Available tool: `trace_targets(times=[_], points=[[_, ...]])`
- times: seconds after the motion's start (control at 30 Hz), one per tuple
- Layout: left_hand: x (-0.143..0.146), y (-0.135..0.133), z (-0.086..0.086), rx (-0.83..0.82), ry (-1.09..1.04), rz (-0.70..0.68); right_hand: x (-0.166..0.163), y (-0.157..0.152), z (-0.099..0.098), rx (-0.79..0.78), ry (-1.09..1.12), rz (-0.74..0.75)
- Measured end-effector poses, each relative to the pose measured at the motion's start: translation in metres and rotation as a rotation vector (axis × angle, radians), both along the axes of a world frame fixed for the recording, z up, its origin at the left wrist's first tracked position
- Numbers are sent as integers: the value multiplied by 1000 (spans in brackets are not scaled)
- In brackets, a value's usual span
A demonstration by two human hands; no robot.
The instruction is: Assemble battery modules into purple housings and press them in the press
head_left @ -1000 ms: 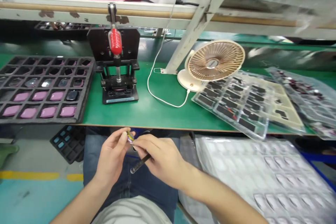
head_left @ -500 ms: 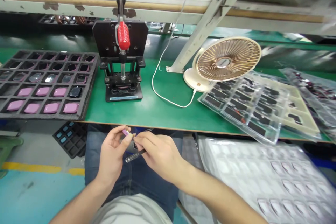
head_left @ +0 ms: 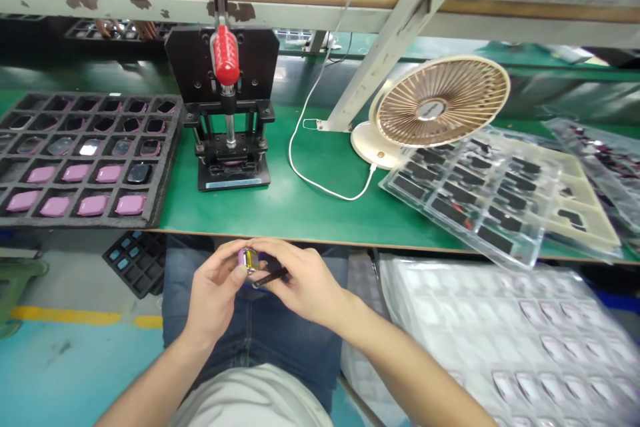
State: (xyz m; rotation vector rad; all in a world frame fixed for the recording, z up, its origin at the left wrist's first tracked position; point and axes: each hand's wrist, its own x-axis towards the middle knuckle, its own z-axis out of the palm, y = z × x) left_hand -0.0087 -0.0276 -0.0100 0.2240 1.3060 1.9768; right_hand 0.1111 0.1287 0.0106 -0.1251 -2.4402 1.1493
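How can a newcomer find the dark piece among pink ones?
On the green bench, left of the black press, lies a grey tray. In its second row from the near edge, the dark piece sits at the right end; its visible row neighbours are pink.

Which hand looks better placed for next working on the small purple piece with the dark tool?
Probably the right hand: it holds the dark tool, while the left hand holds the small purple piece.

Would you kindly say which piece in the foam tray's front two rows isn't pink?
The dark piece in the foam tray, second row from the front, right end; the other pieces in those rows are pink.
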Motion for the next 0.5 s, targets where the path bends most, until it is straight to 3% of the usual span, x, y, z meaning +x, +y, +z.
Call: trace_targets(times=[0.13, 0.3, 0.43, 0.5], points=[[1, -1, -1, 4, 88, -33, 4, -2, -6, -51, 75, 3], [14, -3, -3, -53, 174, -128, 25, -26, -3, -136, 121, -157], [27, 0, -2, -159, -38, -243, 82, -30, -3, -179, -50, -266], [27, 3, -2, -233, -115, -328, 131, -15, -10, -128, -201, -435]])
